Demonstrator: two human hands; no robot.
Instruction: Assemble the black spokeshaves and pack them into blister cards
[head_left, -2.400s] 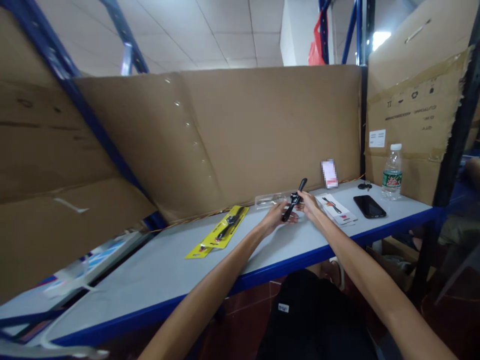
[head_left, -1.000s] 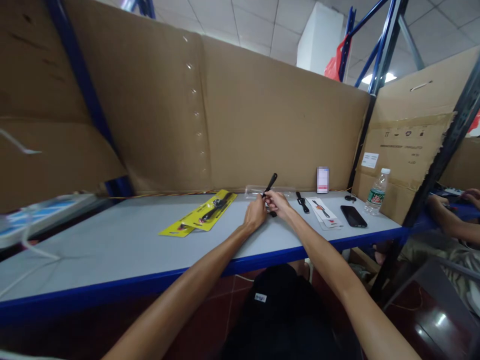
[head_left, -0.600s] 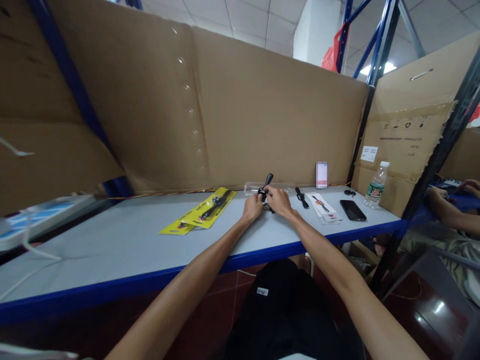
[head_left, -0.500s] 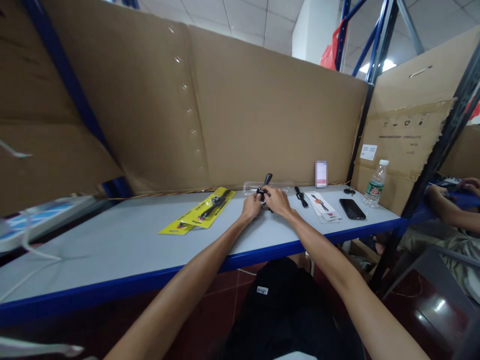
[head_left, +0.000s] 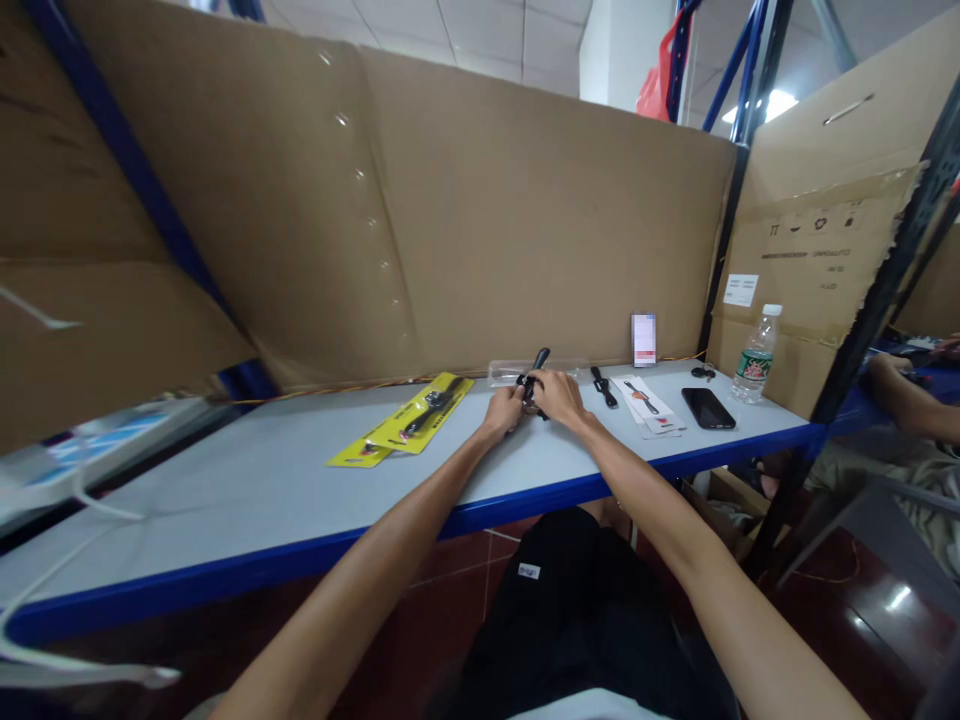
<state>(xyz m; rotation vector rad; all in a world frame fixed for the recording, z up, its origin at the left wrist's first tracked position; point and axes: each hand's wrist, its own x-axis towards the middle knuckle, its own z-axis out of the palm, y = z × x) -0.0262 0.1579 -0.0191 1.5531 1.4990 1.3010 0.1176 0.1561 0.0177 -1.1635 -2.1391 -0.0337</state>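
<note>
A black spokeshave [head_left: 541, 358] is held between my two hands above the grey shelf top, one dark handle pointing up and away from me. My left hand [head_left: 504, 411] is closed on its left side. My right hand [head_left: 559, 397] has its fingers bent over the middle of the tool, which they partly hide. Behind my hands lies a clear plastic tray [head_left: 501, 373]. Another black tool [head_left: 603, 387], seemingly a second spokeshave, rests to the right, apart from my hand.
Two yellow blister cards [head_left: 409, 425] overlap at left, a black tool on the upper one. To the right are white printed cards [head_left: 645, 405], a black phone [head_left: 708, 408], a propped lit phone [head_left: 643, 340], keys [head_left: 703, 371] and a water bottle [head_left: 754, 360]. Cardboard [head_left: 540, 220] walls the back.
The view has tipped and shifted slightly. Both hands stay on the spokeshave, with only a small change in finger position and in its tilt.
</note>
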